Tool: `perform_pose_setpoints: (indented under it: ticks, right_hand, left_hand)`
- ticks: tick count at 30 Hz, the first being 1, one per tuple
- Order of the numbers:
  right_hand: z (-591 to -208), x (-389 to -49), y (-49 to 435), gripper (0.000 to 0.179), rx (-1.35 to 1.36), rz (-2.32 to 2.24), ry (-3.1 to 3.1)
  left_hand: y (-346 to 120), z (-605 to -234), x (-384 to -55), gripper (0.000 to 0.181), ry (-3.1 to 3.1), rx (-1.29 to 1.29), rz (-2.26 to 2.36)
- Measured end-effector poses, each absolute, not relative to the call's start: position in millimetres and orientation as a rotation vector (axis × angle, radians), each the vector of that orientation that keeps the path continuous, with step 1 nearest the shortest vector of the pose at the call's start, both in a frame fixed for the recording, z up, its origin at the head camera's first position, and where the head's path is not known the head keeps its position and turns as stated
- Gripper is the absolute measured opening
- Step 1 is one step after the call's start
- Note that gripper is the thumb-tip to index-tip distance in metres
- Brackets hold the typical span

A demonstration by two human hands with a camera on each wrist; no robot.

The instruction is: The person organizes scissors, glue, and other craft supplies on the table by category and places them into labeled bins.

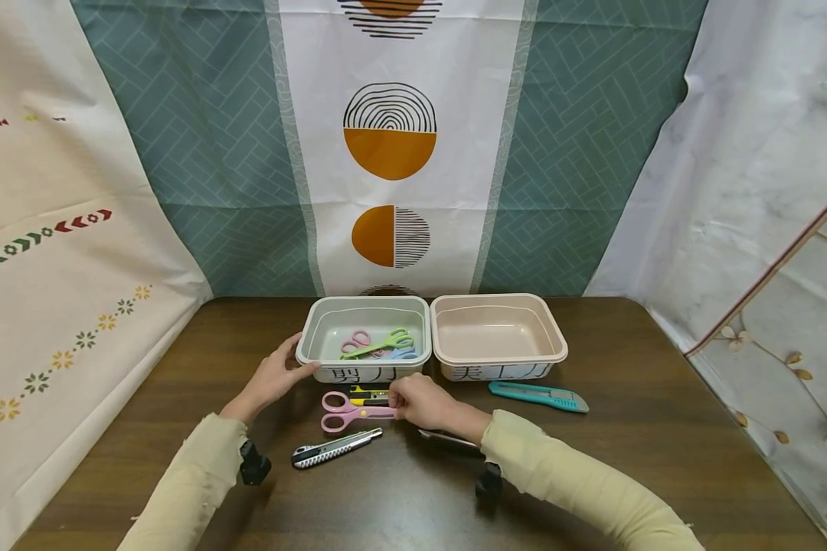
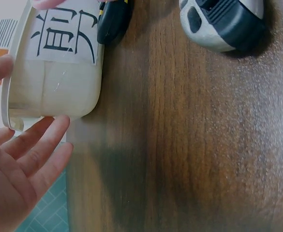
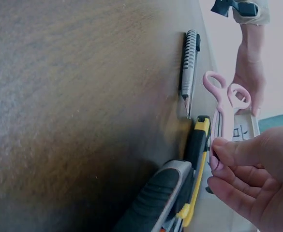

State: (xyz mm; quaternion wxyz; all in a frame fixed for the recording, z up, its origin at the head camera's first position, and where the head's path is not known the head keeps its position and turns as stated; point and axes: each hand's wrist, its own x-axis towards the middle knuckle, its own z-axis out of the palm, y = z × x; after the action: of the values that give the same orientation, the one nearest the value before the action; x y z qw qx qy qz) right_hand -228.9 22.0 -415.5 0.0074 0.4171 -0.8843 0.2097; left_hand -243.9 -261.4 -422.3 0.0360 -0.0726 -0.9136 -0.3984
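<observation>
My right hand (image 1: 423,402) pinches pink scissors (image 1: 372,412) by the blade end between thumb and fingers. In the right wrist view the scissors' handle loops (image 3: 214,79) point away from the hand, above the tabletop. My left hand (image 1: 272,383) touches the left end of the grey-green bin (image 1: 365,366), thumb at its front rim and fingers extended along its side. Inside that bin lie green scissors (image 1: 379,344), a pink-handled pair (image 1: 361,337) and a blue-handled piece (image 1: 404,353). Behind the held scissors is a yellow-and-black utility knife (image 3: 198,145), partly covered in the head view.
A beige bin (image 1: 503,360) stands right of the grey-green one, both with labelled fronts. A teal utility knife (image 1: 539,396) lies before it. Nearer are a silver-and-black utility knife (image 1: 336,448) and a grey-and-black one (image 3: 160,198), mostly hidden by my right forearm in the head view.
</observation>
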Motion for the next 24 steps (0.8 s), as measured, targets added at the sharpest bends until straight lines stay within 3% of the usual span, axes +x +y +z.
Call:
perform_pose_setpoints:
  ticks: [24]
  right_hand:
    - [-382, -236, 44, 0.011, 1.306, 0.7, -2.705]
  left_hand:
    - [-264, -414, -242, 0.072, -2.79, -0.269, -1.089]
